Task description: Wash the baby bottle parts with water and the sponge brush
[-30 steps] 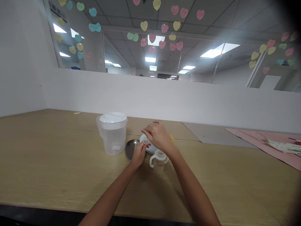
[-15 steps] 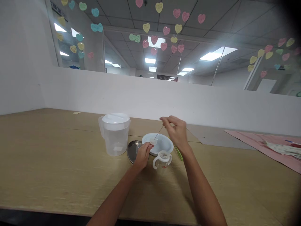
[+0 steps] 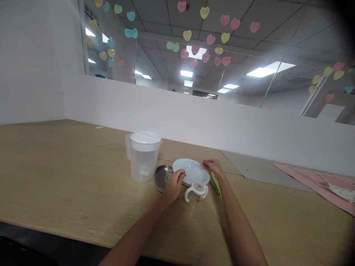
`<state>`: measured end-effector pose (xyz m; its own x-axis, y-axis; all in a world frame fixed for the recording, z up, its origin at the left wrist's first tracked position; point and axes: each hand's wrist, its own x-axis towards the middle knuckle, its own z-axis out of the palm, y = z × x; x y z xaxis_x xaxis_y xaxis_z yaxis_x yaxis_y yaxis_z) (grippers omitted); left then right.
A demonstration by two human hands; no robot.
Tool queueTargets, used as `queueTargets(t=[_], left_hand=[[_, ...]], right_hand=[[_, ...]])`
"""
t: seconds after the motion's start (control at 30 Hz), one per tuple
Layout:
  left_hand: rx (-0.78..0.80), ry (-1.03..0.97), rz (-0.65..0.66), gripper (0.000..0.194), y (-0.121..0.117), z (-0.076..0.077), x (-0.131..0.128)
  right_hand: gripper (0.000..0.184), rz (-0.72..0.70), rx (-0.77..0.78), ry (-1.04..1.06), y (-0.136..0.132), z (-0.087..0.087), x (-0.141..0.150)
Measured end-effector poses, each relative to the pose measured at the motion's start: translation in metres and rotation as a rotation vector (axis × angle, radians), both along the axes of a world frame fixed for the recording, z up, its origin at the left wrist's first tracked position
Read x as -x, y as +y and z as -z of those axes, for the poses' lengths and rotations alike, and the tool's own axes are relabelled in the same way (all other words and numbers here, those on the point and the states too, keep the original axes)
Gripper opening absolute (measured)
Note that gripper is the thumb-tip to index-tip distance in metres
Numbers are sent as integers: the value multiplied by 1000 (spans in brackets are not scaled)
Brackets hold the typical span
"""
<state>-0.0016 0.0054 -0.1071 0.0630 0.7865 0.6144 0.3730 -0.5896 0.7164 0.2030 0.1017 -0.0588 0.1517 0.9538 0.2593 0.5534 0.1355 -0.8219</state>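
Observation:
My left hand (image 3: 173, 184) is closed in a pinch over the near left rim of a pale blue-white bowl (image 3: 198, 176). The small translucent piece in its fingers is mostly hidden now. On the bowl's right side, my right hand (image 3: 213, 167) pinches the end of a thin rod (image 3: 194, 166), which runs nearly level across the bowl toward my left fingers. I cannot tell the rod's exact kind. A clear baby bottle (image 3: 196, 194) with white handles and an uncovered neck stands upright just in front of the bowl.
Left of the bowl lies a round metal dish (image 3: 159, 178) with a small clear dome-shaped piece (image 3: 168, 174) in it. A lidded water pitcher (image 3: 144, 159) stands behind it. A green-handled tool (image 3: 215, 185) lies right of the bowl. A pink cloth (image 3: 310, 177) lies far right.
My right hand has come down, and the rod has gone from steeply slanted to nearly level. My left hand has turned, hiding the translucent piece. The camera view has shifted and tilted slightly.

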Motion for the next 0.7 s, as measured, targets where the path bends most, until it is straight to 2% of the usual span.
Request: queueTargets(t=[0.07, 0.17, 0.23, 0.27, 0.33, 0.37, 0.4, 0.53, 0.7], left_hand=[[15, -26, -3, 25, -2, -2, 0], [55, -85, 5, 25, -4, -5, 1], [76, -134, 9, 24, -4, -6, 1], [87, -159, 8, 23, -3, -5, 1], [108, -205, 2, 22, 0, -3, 2], [115, -226, -6, 22, 2, -2, 2], [119, -245, -17, 23, 4, -1, 2], [114, -257, -95, 23, 6, -1, 5], [97, -160, -288, 19, 9, 0, 10]], right_hand=[[17, -15, 12, -78, 0, 0, -1], [16, -59, 21, -190, -4, -11, 4], [20, -169, 48, -237, -11, -20, 13], [23, -271, 75, -257, -16, -25, 19], [32, -683, 159, -284, -28, -32, 34], [35, -811, 201, -282, -33, -35, 42], [36, -856, 207, -264, -39, -37, 50], [38, -907, 207, -145, -47, -36, 71], [40, -800, 207, 48, -33, -26, 60]])
